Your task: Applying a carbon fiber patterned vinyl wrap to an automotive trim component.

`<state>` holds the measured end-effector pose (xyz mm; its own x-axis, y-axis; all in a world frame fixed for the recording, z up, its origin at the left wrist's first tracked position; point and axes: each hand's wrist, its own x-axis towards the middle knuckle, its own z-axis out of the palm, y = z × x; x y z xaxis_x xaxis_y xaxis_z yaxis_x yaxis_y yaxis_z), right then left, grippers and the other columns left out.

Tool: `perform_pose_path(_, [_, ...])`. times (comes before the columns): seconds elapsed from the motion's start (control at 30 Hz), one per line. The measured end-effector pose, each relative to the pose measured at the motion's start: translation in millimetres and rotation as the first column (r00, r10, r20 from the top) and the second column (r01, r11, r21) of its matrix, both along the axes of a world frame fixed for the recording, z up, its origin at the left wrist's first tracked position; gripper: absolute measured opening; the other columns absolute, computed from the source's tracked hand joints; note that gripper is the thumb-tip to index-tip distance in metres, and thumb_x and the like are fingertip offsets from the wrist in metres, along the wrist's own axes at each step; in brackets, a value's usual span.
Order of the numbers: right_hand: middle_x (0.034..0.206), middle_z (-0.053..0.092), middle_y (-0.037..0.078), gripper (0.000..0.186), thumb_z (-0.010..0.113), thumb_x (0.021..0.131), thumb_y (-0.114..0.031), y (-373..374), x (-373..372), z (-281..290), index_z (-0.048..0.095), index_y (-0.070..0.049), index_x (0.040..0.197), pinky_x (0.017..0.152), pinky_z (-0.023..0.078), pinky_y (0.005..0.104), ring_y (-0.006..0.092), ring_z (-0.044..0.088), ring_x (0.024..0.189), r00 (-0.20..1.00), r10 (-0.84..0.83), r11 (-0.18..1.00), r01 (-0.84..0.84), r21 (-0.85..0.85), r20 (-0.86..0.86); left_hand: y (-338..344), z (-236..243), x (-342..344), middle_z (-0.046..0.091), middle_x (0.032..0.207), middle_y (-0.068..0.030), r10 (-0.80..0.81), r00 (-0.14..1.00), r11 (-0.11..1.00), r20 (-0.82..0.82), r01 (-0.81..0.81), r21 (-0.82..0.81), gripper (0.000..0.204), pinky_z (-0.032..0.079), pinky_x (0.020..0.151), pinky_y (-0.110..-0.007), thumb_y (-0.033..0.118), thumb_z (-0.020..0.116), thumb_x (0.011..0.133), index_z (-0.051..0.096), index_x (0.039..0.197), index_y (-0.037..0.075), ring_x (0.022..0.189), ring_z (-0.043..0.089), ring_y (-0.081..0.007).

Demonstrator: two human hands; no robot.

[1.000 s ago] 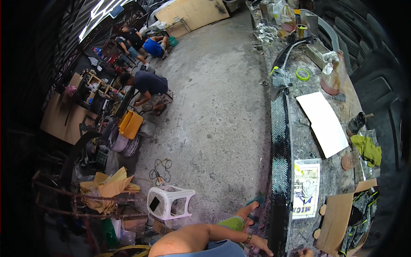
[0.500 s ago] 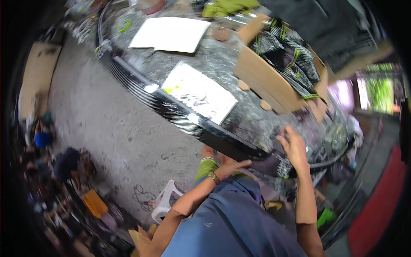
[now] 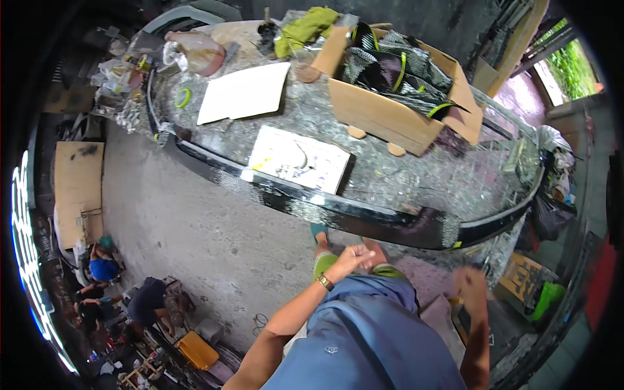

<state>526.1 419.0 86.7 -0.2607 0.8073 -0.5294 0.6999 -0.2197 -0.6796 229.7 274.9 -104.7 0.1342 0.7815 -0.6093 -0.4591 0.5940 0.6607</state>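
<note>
A long, curved, glossy black strip with patches of woven carbon-fibre-like cloth runs along the near edge of the worktable. In front of my body is my left hand, just below the strip and apart from it. Its fingers are curled together; whatever they hold, if anything, is hidden. My right hand is low on the right, below the strip's right part, and motion smears its fingers. On the table behind the strip lies a white sheet with a pale rounded piece on it.
A cardboard box full of black woven cloth pieces with yellow-green edges stands on the table. A blank white board, a green tape ring and a yellow-green cloth lie further left. Other people crouch at the lower left.
My left hand has come away from the strip and curled its fingers. My right hand has dropped from over the table to beside my body. The view has turned.
</note>
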Motion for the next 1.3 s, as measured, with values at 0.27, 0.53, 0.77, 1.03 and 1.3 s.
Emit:
perform_pose_path(0.27, [0.09, 0.069, 0.008, 0.026, 0.06, 0.096, -0.028, -246, 40, -166, 0.066, -0.003, 0.099, 0.062, 0.049, 0.0274, 0.0149, 0.064, 0.071, 0.817, -0.515, 0.487, 0.528, -0.696, 0.259, -65, -9, -102, 0.066, 0.069, -0.0037, 0.264, 0.937, 0.955, -0.23, -0.288, -0.074, 0.031, 0.042, 0.048, -0.022, 0.029, 0.064, 0.097, 0.063, 0.08, 0.004, 0.054, 0.056, -0.008])
perform_pose_path(0.53, [0.095, 0.069, 0.009, 0.029, 0.06, 0.096, -0.03, -329, -20, -220, 0.067, -0.003, 0.103, 0.068, 0.05, 0.0291, 0.0181, 0.065, 0.079, 0.819, -0.496, 0.346, 0.49, -0.8, 0.288, -122, -27, -279, 0.066, 0.078, -0.0054, 0.254, 0.729, 0.902, -0.636, -0.416, -0.117, 0.03, 0.044, 0.052, -0.027, 0.025, 0.061, 0.098, 0.063, 0.08, 0.001, 0.062, 0.058, -0.0123])
perform_pose_path(0.77, [0.102, 0.069, 0.011, 0.033, 0.061, 0.096, -0.032, -312, -49, -207, 0.066, -0.002, 0.11, 0.079, 0.05, 0.0311, 0.023, 0.065, 0.092, 0.94, -0.332, 0.651, 0.289, -0.702, 0.078, -95, 29, -359, 0.042, 0.148, -0.0205, 0.443, -0.095, 0.883, -0.891, -0.127, 0.452, 0.049, 0.029, 0.114, -0.044, 0.015, 0.057, 0.096, 0.045, 0.141, -0.002, 0.138, 0.038, -0.0358])
perform_pose_path(1.03, [0.102, 0.069, 0.018, 0.037, 0.065, 0.093, -0.027, -205, -171, -143, 0.061, -0.001, 0.12, 0.084, 0.052, 0.0349, 0.0251, 0.067, 0.098, 0.982, -0.155, 0.971, 0.132, -0.2, -0.104, -9, 66, -286, 0.029, 0.157, -0.0187, 0.419, -0.04, 0.811, -0.907, 0.466, 0.354, 0.089, 0.019, 0.117, -0.052, 0.041, 0.077, 0.08, 0.035, 0.149, 0.003, 0.146, 0.023, -0.0384])
perform_pose_path(1.3, [0.106, 0.069, 0.021, 0.034, 0.063, 0.093, -0.024, -222, -187, -171, 0.061, -0.001, 0.118, 0.081, 0.053, 0.0392, 0.0356, 0.068, 0.095, 0.994, 0.055, 0.987, -0.069, -0.147, -0.099, 42, 77, -247, 0.019, 0.162, -0.0126, 0.169, -0.18, 0.652, -0.969, 0.757, -0.026, 0.119, 0.009, 0.119, -0.057, 0.07, 0.076, 0.057, 0.031, 0.153, 0.016, 0.15, 0.012, -0.0387])
